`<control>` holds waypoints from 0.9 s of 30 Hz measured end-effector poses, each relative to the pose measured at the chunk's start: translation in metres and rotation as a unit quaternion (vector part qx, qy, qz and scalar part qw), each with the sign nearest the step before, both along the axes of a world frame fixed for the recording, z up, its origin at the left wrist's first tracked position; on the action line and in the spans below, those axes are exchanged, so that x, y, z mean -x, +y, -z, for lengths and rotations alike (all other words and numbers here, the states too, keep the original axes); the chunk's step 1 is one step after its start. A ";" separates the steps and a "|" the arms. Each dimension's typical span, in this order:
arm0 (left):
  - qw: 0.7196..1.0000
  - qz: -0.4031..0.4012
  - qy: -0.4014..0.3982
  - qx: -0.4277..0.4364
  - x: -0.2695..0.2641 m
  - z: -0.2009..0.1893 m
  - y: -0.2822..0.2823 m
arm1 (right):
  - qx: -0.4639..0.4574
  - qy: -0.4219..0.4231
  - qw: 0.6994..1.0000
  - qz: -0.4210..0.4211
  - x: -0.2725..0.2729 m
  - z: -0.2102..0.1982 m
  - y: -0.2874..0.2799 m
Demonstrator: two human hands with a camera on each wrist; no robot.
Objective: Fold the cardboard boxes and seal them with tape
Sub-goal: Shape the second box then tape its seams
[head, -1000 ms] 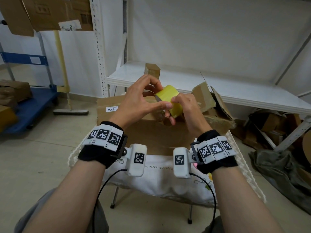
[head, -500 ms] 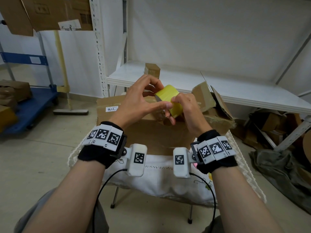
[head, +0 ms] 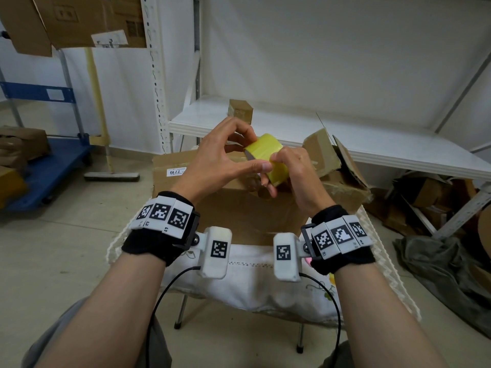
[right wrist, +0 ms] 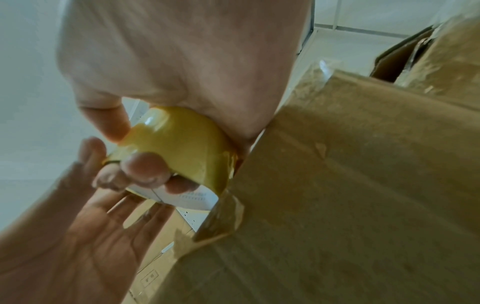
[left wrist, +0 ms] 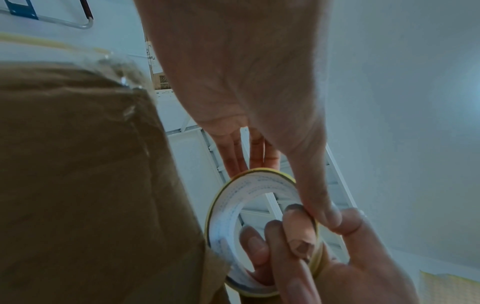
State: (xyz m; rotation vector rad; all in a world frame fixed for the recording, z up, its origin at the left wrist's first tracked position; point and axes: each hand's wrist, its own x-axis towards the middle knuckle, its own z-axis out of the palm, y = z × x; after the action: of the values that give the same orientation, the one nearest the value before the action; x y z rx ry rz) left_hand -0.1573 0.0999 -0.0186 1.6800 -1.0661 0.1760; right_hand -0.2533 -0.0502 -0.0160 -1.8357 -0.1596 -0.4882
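Observation:
A yellow tape roll (head: 264,155) with a white core (left wrist: 228,218) is held in the air by both hands, above a large brown cardboard box (head: 239,208). My left hand (head: 255,150) pinches it: the thumb lies on the near rim and the curled fingers touch the far edge. My right hand (head: 273,171) grips the roll (right wrist: 187,144), with fingers hooked through the core and the thumb on the outer face. The box (right wrist: 363,185) fills the right wrist view, with a strip of clear tape (right wrist: 223,216) at its corner. It also fills the left of the left wrist view (left wrist: 78,164).
The box stands on a small table under a white cloth (head: 252,282). Behind it are a white shelf (head: 372,144) with a small box (head: 240,111) and a crumpled open box (head: 340,168). A blue cart (head: 53,160) and a floor squeegee (head: 111,176) are at the left. Cardboard scraps (head: 430,192) lie at the right.

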 end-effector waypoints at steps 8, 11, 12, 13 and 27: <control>0.999 -0.008 -0.038 0.035 -0.008 0.007 0.001 | -0.005 -0.011 1.000 0.012 -0.001 -0.002 -0.003; 0.986 -0.069 -0.113 0.103 -0.007 0.006 -0.002 | 0.005 -0.029 0.999 0.018 -0.004 -0.004 -0.005; 0.980 -0.084 -0.142 0.114 -0.006 0.005 -0.003 | 0.002 -0.030 0.999 0.020 -0.005 -0.004 -0.005; 0.974 -0.093 -0.171 0.119 -0.004 0.005 -0.004 | -0.008 -0.028 0.999 0.014 -0.006 -0.005 -0.006; 0.933 -0.149 -0.298 0.134 0.003 0.010 -0.007 | 0.005 -0.027 1.000 -0.001 -0.001 -0.012 -0.003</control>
State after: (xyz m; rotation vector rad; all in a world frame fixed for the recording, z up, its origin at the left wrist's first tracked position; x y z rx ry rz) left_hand -0.1602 0.0929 -0.0290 1.5592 -1.1467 1.0364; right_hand -0.2528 -0.0529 -0.0044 -1.8334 -0.2022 -0.5365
